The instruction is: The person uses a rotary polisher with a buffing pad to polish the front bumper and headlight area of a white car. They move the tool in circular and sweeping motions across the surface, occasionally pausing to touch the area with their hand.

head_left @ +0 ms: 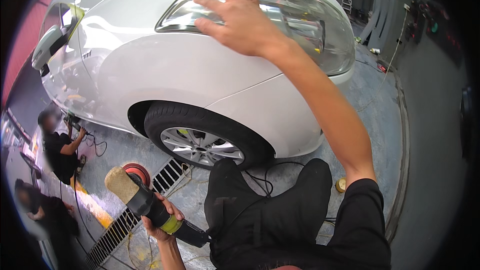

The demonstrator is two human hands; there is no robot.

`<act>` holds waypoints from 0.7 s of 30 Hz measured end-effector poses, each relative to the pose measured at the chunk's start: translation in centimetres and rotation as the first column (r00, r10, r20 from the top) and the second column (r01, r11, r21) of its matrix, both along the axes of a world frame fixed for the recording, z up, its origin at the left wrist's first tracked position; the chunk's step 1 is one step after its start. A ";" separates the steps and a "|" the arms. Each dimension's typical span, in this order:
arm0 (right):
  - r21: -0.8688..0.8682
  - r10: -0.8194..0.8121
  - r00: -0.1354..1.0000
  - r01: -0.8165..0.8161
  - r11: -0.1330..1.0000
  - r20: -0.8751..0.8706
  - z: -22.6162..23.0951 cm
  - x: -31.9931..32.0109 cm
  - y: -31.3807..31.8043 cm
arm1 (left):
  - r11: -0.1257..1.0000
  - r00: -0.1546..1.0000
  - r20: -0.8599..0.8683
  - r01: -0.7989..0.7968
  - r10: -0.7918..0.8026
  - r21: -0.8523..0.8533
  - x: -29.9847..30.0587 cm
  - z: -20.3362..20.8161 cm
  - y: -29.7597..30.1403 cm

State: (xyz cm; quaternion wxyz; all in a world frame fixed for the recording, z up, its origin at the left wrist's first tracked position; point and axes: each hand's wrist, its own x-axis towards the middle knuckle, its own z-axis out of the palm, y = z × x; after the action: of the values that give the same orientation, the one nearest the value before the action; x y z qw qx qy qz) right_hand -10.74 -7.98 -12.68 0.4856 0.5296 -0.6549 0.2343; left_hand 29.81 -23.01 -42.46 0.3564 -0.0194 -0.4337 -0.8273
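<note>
A: What are the hands doing?

B: From my feed, the right hand (239, 17) is spread open, flat on the white car's (165, 75) headlight (300, 25). The left hand (161, 220) grips a polisher (145, 202) down low near the front wheel (202, 142), over a floor grate (135, 210). Its pad looks yellowish, I think.

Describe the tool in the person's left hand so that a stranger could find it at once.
Start at the white car and its front wheel. Below it, over the floor grate, the left hand grips a black polisher. Only it has a yellow band and a woolly tan pad.
</note>
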 end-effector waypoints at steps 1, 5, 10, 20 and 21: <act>0.047 -0.003 1.000 0.003 0.999 0.007 0.4 -0.2 0.2 | 1.000 1.000 0.001 0.004 -0.004 0.009 -0.1 -0.2 0.0; -0.101 0.085 0.990 -0.074 0.992 0.111 4.0 -1.2 4.0 | 0.999 1.000 0.011 0.019 -0.019 0.032 -0.5 -0.3 0.6; 0.076 -0.026 0.989 0.015 0.997 0.146 3.0 0.4 4.5 | 0.999 0.999 0.003 0.039 -0.040 0.020 -0.1 -0.5 0.3; 0.047 0.019 0.998 -0.016 0.999 -0.065 2.5 1.8 -2.5 | 0.995 0.996 0.039 0.077 -0.074 -0.065 -0.8 0.3 1.0; 0.020 0.064 0.995 -0.063 0.998 -0.073 2.1 2.2 -3.1 | 0.996 0.997 0.038 0.075 -0.073 -0.050 -1.0 0.1 1.2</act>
State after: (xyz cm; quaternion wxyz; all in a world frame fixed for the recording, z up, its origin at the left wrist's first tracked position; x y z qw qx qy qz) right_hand -8.50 -11.05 -10.54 0.4971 0.5626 -0.6214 0.2241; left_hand 28.85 -21.83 -42.32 0.3170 -0.0296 -0.4602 -0.8288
